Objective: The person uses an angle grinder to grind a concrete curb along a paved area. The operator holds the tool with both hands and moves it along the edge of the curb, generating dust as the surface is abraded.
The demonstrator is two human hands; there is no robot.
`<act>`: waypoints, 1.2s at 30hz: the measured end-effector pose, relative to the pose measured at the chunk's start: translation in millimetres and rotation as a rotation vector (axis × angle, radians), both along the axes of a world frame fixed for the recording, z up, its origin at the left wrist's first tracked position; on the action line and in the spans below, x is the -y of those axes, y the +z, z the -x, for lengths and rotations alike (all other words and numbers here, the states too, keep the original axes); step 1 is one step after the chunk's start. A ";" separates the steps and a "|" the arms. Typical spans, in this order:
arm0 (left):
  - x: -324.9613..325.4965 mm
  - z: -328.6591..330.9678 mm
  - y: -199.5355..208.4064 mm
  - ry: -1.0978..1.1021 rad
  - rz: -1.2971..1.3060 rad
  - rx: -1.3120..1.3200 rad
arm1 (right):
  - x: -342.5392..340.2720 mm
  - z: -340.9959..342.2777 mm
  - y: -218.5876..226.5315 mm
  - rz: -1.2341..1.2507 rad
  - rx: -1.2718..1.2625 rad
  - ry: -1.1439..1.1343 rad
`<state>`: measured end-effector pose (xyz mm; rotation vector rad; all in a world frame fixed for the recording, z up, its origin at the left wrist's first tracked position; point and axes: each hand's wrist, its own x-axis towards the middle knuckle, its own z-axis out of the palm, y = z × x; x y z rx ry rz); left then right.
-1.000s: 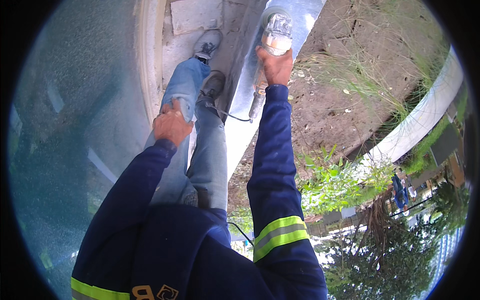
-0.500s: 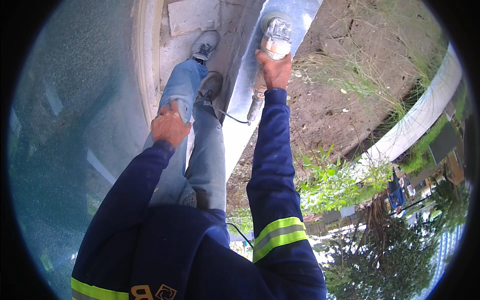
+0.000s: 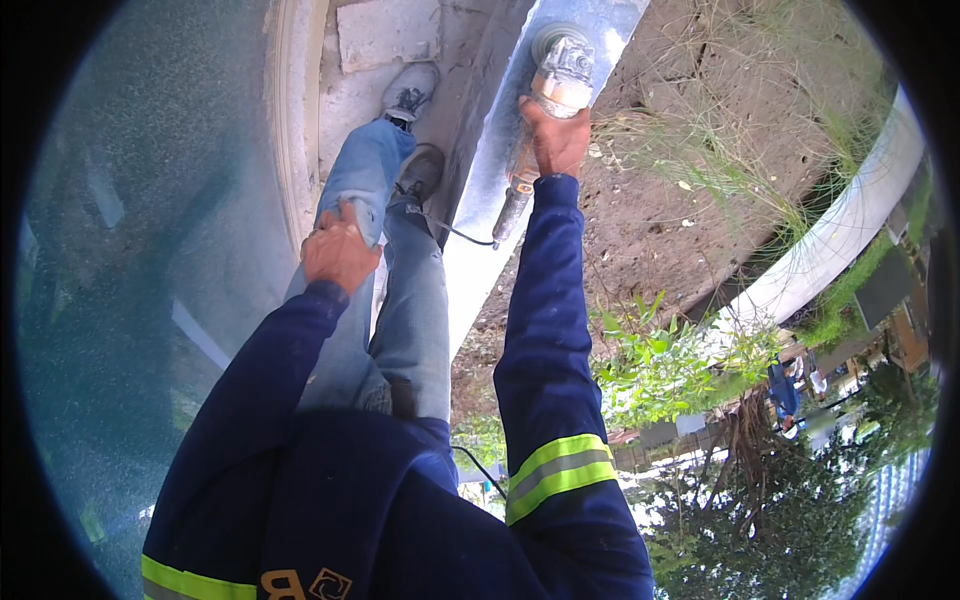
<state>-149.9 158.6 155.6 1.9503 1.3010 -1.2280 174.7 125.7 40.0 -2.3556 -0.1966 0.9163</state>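
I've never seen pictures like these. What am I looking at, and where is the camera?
There is no robot here: a person is at work, bare-handed. The camera sits on the head and looks down through a wide lens, so straight edges bend. The right hand holds a grinder, its round disc over a pale ledge. A dark cord trails from the tool's rear end. The left hand rests on the jeans near the left knee. Right of the ledge lies soil.

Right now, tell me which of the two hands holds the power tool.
The right hand: it grips the angle grinder over the pale ledge. The left hand instead lies against the blue jeans, apart from the grinder.
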 end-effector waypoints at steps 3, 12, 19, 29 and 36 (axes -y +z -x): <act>0.2 1.3 -1.3 0.028 0.020 0.001 | -8.6 3.2 -2.0 0.014 0.019 0.065; -0.1 -0.5 0.1 0.046 0.008 0.009 | -18.9 -8.8 -4.1 0.021 0.079 -0.012; 0.7 0.1 -3.0 0.017 0.027 -0.035 | -25.5 4.8 4.2 0.073 0.064 0.060; -1.0 0.1 -1.4 -0.017 0.028 -0.027 | -18.9 -26.1 -4.6 -0.001 0.107 -0.112; 6.4 5.6 -9.0 -0.034 0.011 -0.021 | 23.4 10.8 5.0 -0.053 -0.041 -0.104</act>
